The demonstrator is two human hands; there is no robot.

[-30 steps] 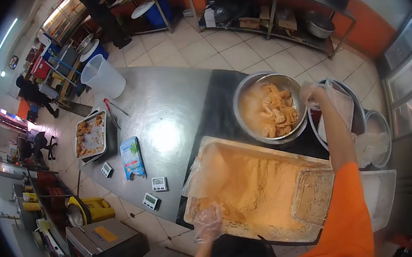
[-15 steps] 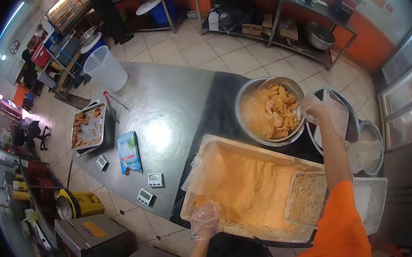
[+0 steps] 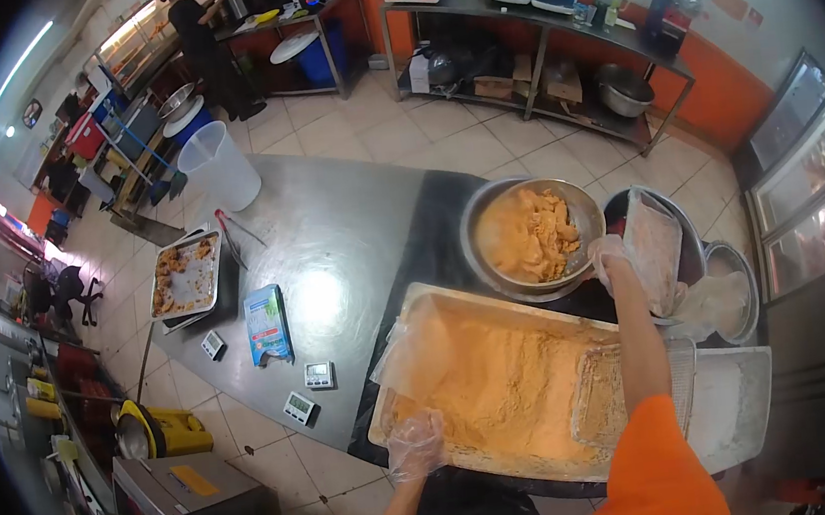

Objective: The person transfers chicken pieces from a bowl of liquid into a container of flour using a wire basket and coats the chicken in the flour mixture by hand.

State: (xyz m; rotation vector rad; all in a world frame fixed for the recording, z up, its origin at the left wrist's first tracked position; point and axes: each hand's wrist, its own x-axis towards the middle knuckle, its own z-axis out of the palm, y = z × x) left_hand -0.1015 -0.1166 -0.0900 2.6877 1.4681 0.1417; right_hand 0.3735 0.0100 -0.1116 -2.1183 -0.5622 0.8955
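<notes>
My right hand (image 3: 609,255), in a clear plastic glove, is closed on the right rim of an inner metal bowl holding breaded pieces (image 3: 537,229). This inner bowl (image 3: 588,209) sits tilted within a wider metal bowl (image 3: 471,241). My left hand (image 3: 417,444), also gloved, is at the near left corner of a pale tub (image 3: 508,303). Its fingers are curled, and what they hold, if anything, is hidden. Orange breading flour (image 3: 491,380) covers the tub's floor. A wire basket (image 3: 603,393) lies in the flour on the right, partly under my right arm.
Right of the bowls stand a dark-rimmed basin (image 3: 684,209) with a plastic bag (image 3: 654,242), and a smaller bowl (image 3: 746,323). On the steel table (image 3: 356,198) are a tray (image 3: 220,293), tongs (image 3: 238,225), a jug (image 3: 223,172), a blue packet (image 3: 267,323) and several timers. A person (image 3: 205,53) stands far back.
My right hand has moved down and left with the inner bowl's rim, and the pieces inside have shifted. My left hand stays at the tub's corner. The view has shifted slightly.
</notes>
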